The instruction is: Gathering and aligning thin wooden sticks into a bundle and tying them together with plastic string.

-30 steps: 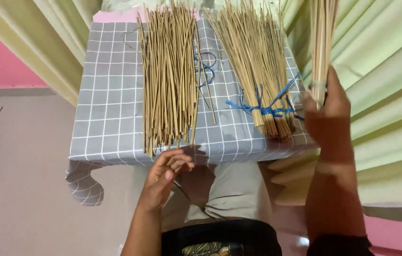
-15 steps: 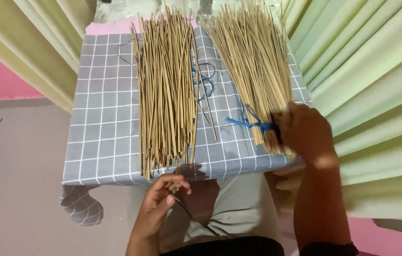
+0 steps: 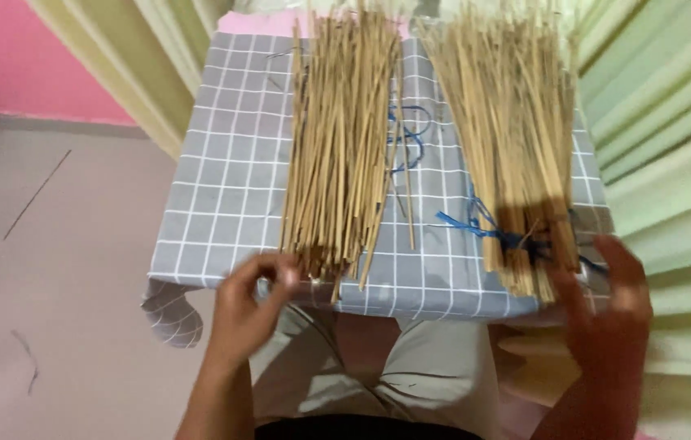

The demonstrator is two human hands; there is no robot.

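On the table [image 3: 223, 204] before you: loose sticks [image 3: 341, 147] left, tied bundle [image 3: 508, 147] right, string [image 3: 411, 138] between them.

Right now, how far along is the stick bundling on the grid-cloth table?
Done: the right bundle is tied with blue string near its lower end. In hand: the right hand is at that tied end; the left hand reaches the near tips of the loose pile, fingers open. Left: that pile shows no tie; more blue string lies between the two on the table.
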